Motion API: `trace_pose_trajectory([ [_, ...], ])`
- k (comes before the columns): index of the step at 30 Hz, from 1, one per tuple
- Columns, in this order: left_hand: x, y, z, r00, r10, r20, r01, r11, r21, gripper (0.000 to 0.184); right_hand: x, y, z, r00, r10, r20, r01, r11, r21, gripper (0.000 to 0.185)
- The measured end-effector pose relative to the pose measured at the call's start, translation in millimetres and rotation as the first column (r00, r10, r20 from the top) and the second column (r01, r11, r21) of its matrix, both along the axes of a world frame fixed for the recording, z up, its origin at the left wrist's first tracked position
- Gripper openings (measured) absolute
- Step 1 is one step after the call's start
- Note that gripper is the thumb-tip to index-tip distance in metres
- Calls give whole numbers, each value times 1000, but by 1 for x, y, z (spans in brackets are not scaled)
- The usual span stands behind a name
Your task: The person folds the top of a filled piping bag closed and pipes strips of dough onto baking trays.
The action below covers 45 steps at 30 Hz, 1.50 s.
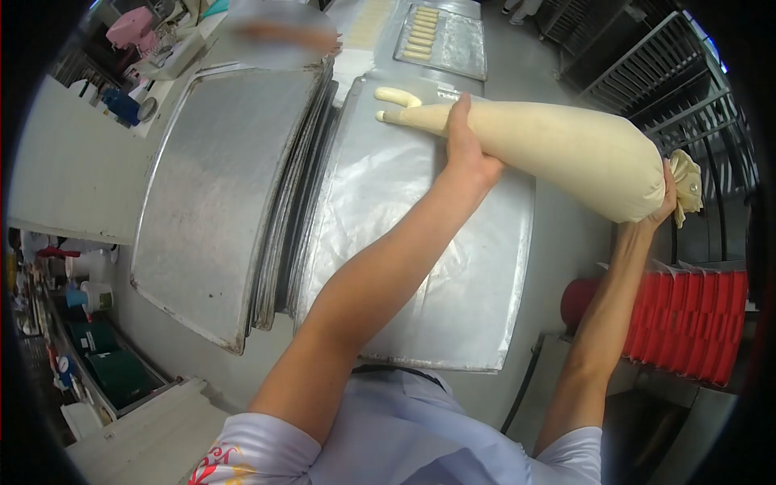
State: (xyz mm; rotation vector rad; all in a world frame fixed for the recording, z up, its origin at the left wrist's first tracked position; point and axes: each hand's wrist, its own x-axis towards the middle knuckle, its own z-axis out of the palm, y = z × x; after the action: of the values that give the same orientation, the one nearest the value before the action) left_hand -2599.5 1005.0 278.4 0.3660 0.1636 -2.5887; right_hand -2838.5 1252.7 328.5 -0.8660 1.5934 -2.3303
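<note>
A large, full cream-coloured piping bag stretches across the view, its narrow tip pointing left. My left hand is closed around the bag near its tapered end. At the far right, my right hand grips the gathered, twisted top of the bag. Below the tip lies a metal baking tray with a shiny sheet-like surface. A curved strip of pale batter or dough rests at the tray's far left corner, and a small blob of it shows at the nozzle.
Stacked metal trays stand to the left. Farther back, another tray carries several piped strips. Red crates are piled at the right, below a metal rack. A pink mixer and a blurred person's arm appear at the upper left.
</note>
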Motion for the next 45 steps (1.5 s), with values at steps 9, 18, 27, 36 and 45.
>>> trace_pose_trajectory([
  [9,-2,3,-5,1000,-3,18,4,999,-34,59,17,-9,17,995,59,81,-49,991,-121,33],
  [18,-20,15,-16,999,-17,-33,17,1000,-27,54,24,2,23,996,-82,25,83,994,-68,30],
  [27,-22,47,3,997,-67,-31,64,995,-79,53,-20,67,18,999,-32,0,32,999,-32,33],
  [36,-17,87,94,999,-27,42,48,752,-657,48,104,56,-80,834,75,547,133,934,-332,29],
  [45,37,-93,89,789,589,-173,379,-690,-617,30,135,41,-126,727,287,624,191,788,-586,28],
])
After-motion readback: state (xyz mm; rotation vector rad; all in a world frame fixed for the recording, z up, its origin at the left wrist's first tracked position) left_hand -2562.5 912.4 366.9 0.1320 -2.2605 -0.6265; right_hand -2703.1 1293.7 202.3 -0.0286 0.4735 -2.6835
